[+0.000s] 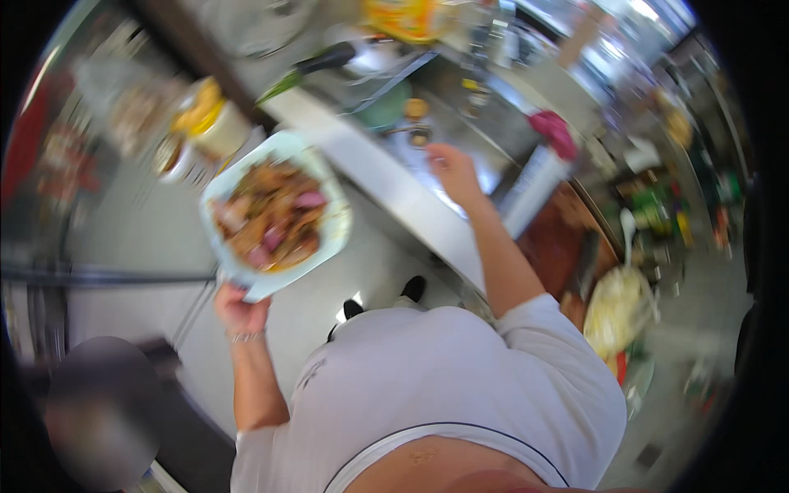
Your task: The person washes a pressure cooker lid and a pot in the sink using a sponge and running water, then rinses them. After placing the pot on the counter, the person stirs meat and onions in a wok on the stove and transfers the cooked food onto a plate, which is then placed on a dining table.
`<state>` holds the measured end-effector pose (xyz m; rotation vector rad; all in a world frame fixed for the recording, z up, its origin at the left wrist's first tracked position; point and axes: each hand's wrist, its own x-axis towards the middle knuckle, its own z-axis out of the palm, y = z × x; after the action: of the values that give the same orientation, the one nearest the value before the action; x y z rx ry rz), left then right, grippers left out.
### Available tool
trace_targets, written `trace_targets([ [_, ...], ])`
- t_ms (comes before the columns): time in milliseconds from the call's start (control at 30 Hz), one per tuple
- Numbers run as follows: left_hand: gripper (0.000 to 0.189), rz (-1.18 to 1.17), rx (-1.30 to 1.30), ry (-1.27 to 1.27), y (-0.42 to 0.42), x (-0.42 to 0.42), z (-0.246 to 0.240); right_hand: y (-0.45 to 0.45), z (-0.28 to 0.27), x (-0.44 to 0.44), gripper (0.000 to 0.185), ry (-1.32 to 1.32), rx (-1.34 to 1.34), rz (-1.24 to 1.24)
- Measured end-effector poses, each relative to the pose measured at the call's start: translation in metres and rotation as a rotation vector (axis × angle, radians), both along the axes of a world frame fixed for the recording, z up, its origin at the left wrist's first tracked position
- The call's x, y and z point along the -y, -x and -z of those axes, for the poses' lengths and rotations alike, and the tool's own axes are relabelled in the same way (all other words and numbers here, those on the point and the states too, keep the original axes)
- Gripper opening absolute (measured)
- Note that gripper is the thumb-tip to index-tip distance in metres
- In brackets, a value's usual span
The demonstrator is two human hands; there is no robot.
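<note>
My left hand [243, 308] grips the near corner of a pale blue-green square dish [338, 219], which is held out over the floor. Cooked food [271, 215] fills it, brown pieces mixed with what look like purple onion chunks. Over a shiny metal surface [456, 126], past the steel counter edge [394, 191], reaches my right hand [455, 175]. Nothing can be made out in it; its fingers look bent but are blurred. Just beyond its fingertips are small round brownish objects [416, 110]. A green bowl [385, 108] sits farther back.
Jars [216, 132] stand beyond the dish at left. Another person [105, 413], in dark clothing, is close at lower left. To my right are a red cloth [555, 132], a brown board [558, 231] bearing a dark blade-like object, and a bag of pale yellow food [618, 308].
</note>
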<state>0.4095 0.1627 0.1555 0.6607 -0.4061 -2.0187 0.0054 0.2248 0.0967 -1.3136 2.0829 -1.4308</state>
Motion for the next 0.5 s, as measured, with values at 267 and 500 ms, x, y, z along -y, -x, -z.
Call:
trace_targets([
  [267, 0.065, 0.277, 0.023, 0.055, -0.011, 0.023, 0.007, 0.047, 0.012, -0.095, 0.021, -0.363, 0.120, 0.465],
  [500, 0.066, 0.412, -0.043, 0.051, 0.078, 0.010, 0.012, 0.153, 0.012, -0.132, 0.021, -0.487, -0.180, 0.677],
])
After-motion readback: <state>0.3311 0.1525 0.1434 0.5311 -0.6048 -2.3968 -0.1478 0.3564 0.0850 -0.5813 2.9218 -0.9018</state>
